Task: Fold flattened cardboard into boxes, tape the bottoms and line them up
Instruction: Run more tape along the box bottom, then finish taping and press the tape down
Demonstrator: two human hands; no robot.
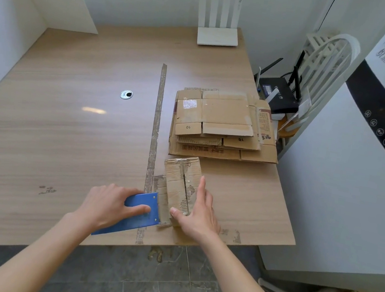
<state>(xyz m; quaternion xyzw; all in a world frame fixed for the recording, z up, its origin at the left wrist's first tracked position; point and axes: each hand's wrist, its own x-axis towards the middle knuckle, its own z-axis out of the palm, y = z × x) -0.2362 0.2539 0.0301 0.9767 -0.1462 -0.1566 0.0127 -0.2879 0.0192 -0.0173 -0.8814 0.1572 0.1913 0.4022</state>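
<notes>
A small cardboard box (pixel 179 184) stands bottom-up near the table's front edge, its two flaps meeting in a seam under clear tape. My right hand (pixel 198 211) lies along its right side with straight fingers, thumb against the near end. My left hand (pixel 111 205) grips a blue tape dispenser (pixel 137 215) whose front edge meets the box's left side. A stack of flattened cardboard (pixel 224 125) lies just behind the box.
The wooden table (pixel 66 114) has a worn strip (pixel 156 128) running front to back and a metal cable hole (pixel 126 94). A white router (pixel 217 37) sits at the back. To the right stand a white chair (pixel 322 72) holding black routers and a white appliance (pixel 355 182).
</notes>
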